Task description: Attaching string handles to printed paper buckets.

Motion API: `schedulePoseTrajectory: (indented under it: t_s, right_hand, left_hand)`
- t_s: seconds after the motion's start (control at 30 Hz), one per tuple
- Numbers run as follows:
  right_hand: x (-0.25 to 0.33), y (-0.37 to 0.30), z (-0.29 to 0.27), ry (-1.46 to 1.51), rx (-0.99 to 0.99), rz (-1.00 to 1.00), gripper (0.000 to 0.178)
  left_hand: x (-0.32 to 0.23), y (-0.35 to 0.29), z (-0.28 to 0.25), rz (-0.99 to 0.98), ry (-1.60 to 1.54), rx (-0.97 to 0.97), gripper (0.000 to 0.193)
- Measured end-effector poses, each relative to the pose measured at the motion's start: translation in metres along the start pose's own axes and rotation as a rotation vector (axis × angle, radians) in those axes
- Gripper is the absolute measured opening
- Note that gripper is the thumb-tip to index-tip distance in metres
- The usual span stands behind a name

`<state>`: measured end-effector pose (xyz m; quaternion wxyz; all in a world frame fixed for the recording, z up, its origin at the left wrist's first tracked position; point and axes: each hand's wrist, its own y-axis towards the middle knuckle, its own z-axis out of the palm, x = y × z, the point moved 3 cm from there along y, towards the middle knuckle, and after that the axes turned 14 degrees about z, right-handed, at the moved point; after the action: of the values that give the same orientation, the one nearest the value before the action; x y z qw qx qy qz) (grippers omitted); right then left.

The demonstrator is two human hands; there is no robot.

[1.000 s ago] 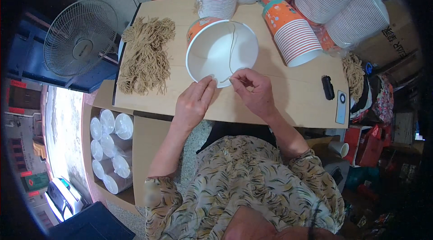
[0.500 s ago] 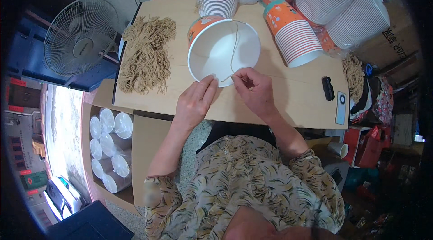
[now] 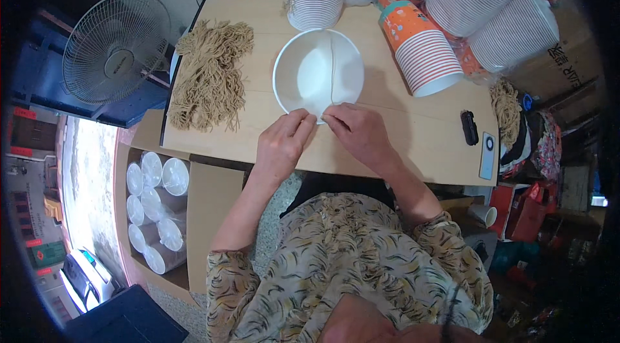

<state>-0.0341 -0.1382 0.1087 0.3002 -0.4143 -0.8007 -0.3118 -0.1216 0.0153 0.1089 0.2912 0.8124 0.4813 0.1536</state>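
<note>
In front of me on the table sits a large paper bucket (image 3: 298,70) with a white inside, its mouth facing up toward me. A thin tan cord (image 3: 332,72) runs nearly straight from its far rim down to the near rim. My left hand (image 3: 279,144) grips the near rim, fingers bent over the edge. Just beside it, my right hand (image 3: 363,138) is closed in a pinch on the cord's near end at the rim. The fingertips hide that end and how it meets the rim.
Bundled tan cords (image 3: 210,78) lie at the left. Stacked orange-and-white buckets (image 3: 314,4) stand at the back, with more stacks (image 3: 429,62) at the right. A black tool (image 3: 469,127) and a phone (image 3: 489,154) lie near the right edge. Left are a fan (image 3: 117,49) and a carton (image 3: 216,214).
The bucket has tipped so its mouth faces me more squarely, hiding its orange side. My right hand has moved left to the near rim, and the cord has gone from curved to nearly straight.
</note>
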Motion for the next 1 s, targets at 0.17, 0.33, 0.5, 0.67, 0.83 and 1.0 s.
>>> schedulePoseTrajectory:
  t_s: [0.17,0.33,0.5,0.67,0.83,1.0]
  right_hand:
    - [-0.006,0.002,0.006,-0.206,0.207,-0.001,0.019]
    - [-0.016,0.003,0.017,-0.279,0.310,0.015,0.015]
    - [-0.011,0.000,0.014,-0.090,0.220,0.058,0.017]
    - [-0.023,-0.020,0.001,0.228,-0.240,0.156,0.019]
    - [-0.047,-0.039,0.049,0.374,0.071,0.344,0.020]
    - [-0.056,-0.043,0.071,0.464,0.051,0.408,0.015]
  left_hand:
    - [-0.004,-0.002,0.010,-0.263,-0.183,0.009,0.024]
    - [-0.003,-0.011,0.018,-0.329,-0.265,0.074,0.026]
    - [0.003,-0.020,0.021,-0.457,-0.426,0.056,0.025]
    - [0.009,-0.022,0.020,-0.670,-0.666,-0.063,0.020]
    - [0.004,-0.030,0.030,-0.698,-0.731,-0.030,0.021]
    - [0.002,-0.029,0.031,-0.698,-0.790,-0.041,0.022]
